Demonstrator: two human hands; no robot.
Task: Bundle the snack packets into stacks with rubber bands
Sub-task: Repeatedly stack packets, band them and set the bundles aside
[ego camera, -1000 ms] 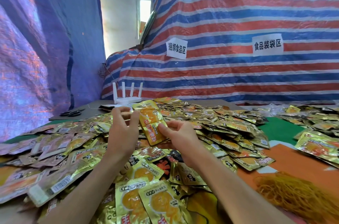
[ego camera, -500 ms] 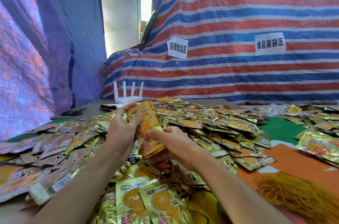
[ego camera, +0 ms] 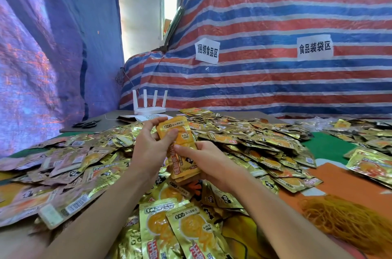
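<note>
while left hand (ego camera: 148,149), right hand (ego camera: 209,163) grip stack (ego camera: 187,140), packets (ego camera: 265,137) surround; router (ego camera: 149,109) behind.

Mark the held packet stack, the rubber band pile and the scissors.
held packet stack (ego camera: 187,138): head view, orange face of the top packet.
rubber band pile (ego camera: 343,222): head view, middle of the tangle.
scissors (ego camera: 86,124): head view, middle of the dark shape.

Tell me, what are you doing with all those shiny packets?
A person holds a small stack of snack packets above the big loose heap, left hand gripping its top, right hand holding its lower part. No band shows around the stack yet; the yellow rubber bands lie in a pile at the right.
</note>
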